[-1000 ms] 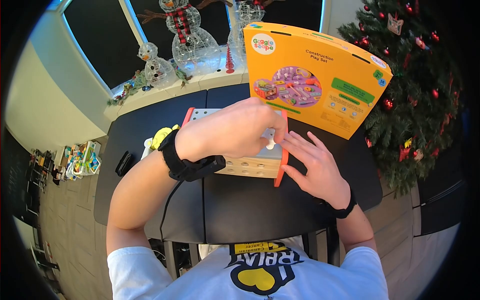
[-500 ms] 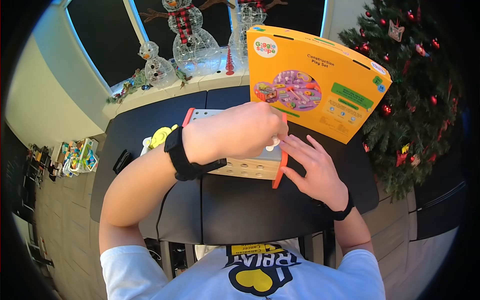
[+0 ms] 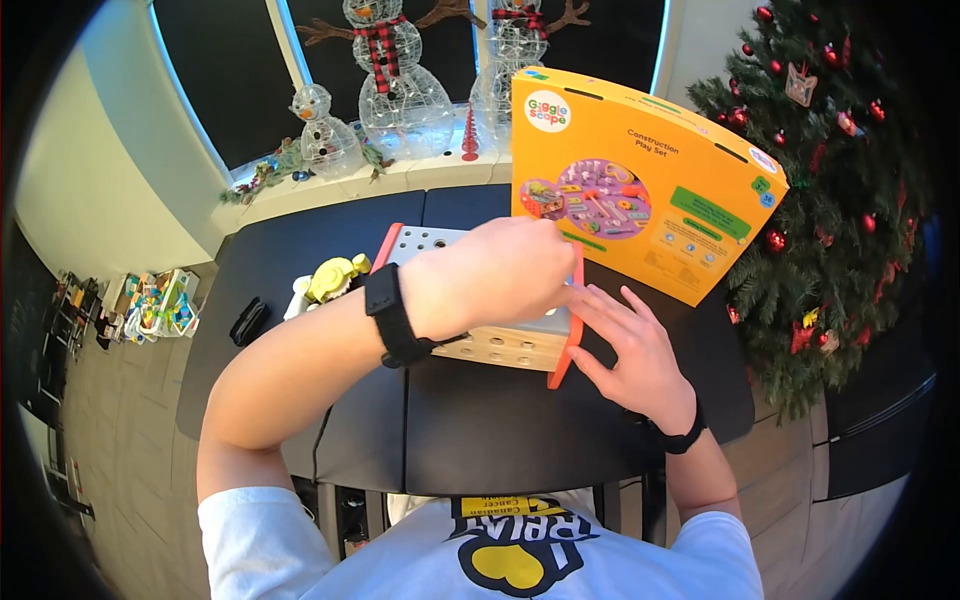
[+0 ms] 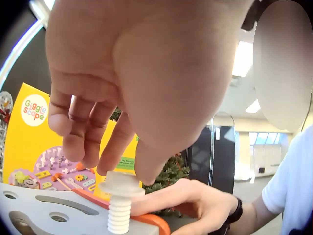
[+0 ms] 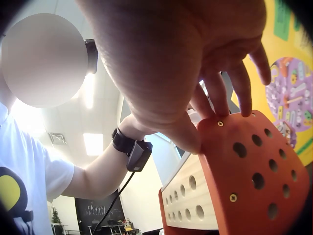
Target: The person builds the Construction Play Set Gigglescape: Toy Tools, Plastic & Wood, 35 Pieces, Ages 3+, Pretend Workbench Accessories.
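My left hand is over the right end of a toy workbench with a grey perforated top, a wooden side and red-orange end panels. In the left wrist view, its thumb and forefinger pinch the head of a white plastic toy screw. The screw stands upright at the grey top, its threads showing; in the head view the hand hides most of it. My right hand rests on the right end panel, fingers extended over its top edge and thumb against the near side.
A yellow play set box stands behind the workbench on the black table. Left of the workbench lie a yellow-green toy piece and a black case. A decorated tree is at the right.
My left hand has turned over the screw, its knuckles rolling to the right, and now covers the screw in the head view. The right hand stays at the end panel.
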Demonstrator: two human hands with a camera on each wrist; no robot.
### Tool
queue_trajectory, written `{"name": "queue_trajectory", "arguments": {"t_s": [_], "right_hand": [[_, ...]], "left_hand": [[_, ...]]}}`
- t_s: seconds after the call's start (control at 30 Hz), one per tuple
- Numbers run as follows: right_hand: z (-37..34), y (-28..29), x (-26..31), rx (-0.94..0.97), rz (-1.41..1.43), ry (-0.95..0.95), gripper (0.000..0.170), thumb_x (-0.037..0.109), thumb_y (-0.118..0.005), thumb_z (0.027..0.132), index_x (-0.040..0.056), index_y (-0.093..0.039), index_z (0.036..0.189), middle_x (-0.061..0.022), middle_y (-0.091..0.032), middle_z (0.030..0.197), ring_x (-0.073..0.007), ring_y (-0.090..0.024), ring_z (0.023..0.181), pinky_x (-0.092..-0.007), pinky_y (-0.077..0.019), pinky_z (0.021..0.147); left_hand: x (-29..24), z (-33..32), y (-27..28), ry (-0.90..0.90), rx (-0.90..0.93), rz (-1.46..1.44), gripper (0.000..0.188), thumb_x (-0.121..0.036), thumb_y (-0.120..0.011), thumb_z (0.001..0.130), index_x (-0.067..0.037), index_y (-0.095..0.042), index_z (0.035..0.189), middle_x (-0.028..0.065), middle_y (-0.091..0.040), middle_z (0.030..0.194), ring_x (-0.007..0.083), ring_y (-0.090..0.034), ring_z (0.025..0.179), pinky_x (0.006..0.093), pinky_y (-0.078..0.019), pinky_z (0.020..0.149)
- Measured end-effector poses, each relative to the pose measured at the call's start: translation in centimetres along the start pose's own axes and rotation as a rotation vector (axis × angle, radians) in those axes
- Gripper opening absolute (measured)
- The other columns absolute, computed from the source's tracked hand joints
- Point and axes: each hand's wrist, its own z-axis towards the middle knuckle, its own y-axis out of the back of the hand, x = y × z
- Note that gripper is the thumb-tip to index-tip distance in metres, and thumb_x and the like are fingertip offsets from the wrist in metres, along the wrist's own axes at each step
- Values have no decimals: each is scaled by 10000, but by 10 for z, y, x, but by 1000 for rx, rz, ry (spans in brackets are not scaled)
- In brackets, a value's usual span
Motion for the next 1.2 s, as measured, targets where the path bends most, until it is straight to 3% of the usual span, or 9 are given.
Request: {"name": "queue_trajectory", "arguments": {"t_s": [0.1,0.2,0.3,0.4,0.63,0.8,1.0,1.1,1.2], "right_hand": [[-1,-1,-1,-3,4,0,534,260,-738,929,83,-629,1421,-136,-609,1486,-341,-587,1357,-553,-381,1186],[-1,0,0,0,5,-8,545,260,-745,920,83,-627,1422,-135,-607,1488,-340,-587,1357,-552,-380,1188],[0,1,1,3,9,-10,547,258,-748,916,82,-627,1420,-138,-605,1489,-341,-587,1356,-555,-383,1186],[-1,1,1,6,11,-8,546,258,-745,919,84,-625,1423,-140,-604,1490,-345,-591,1350,-560,-390,1181],[0,1,1,-4,10,-1,542,263,-741,925,87,-625,1424,-152,-617,1469,-351,-605,1328,-560,-400,1173],[-2,-1,0,-21,19,-2,533,264,-739,927,91,-631,1420,-173,-641,1429,-352,-613,1316,-553,-403,1172],[-2,0,-2,-7,12,3,532,266,-729,935,93,-624,1427,-154,-627,1453,-346,-609,1321,-553,-405,1171],[-2,1,0,-10,19,-5,532,267,-722,940,101,-618,1434,-133,-608,1485,-342,-605,1327,-555,-404,1172],[-3,-1,-1,-6,15,-8,530,266,-718,941,109,-617,1437,-119,-597,1502,-336,-604,1331,-555,-404,1171]], "left_hand": [[-1,1,1,-11,25,28,185,-151,-708,906,31,-738,898,230,-710,865,403,-709,863,480,-560,779],[16,1,-9,-286,-89,-97,142,-73,-703,873,20,-756,967,228,-708,844,414,-705,879,472,-561,808],[11,2,0,-202,-17,-199,183,-73,-737,860,5,-766,1024,219,-714,854,422,-702,884,456,-562,821],[13,2,-4,-244,-250,-228,179,-143,-762,873,10,-758,967,215,-716,854,418,-701,855,451,-565,790],[3,0,0,-56,-61,-27,213,-207,-757,896,4,-739,875,197,-717,845,405,-702,806,459,-566,748],[20,2,-14,-346,-145,-182,138,-72,-755,852,11,-754,962,185,-735,927,395,-707,929,448,-564,826],[23,5,-9,-423,-121,-389,169,-66,-747,852,10,-757,1002,182,-727,924,388,-706,957,437,-565,842],[9,-1,1,-166,-172,-155,177,-157,-750,884,4,-751,959,193,-719,897,378,-711,927,433,-568,806],[-2,1,4,23,45,60,221,-222,-743,909,-2,-738,922,199,-704,883,369,-710,892,433,-564,771]]}}
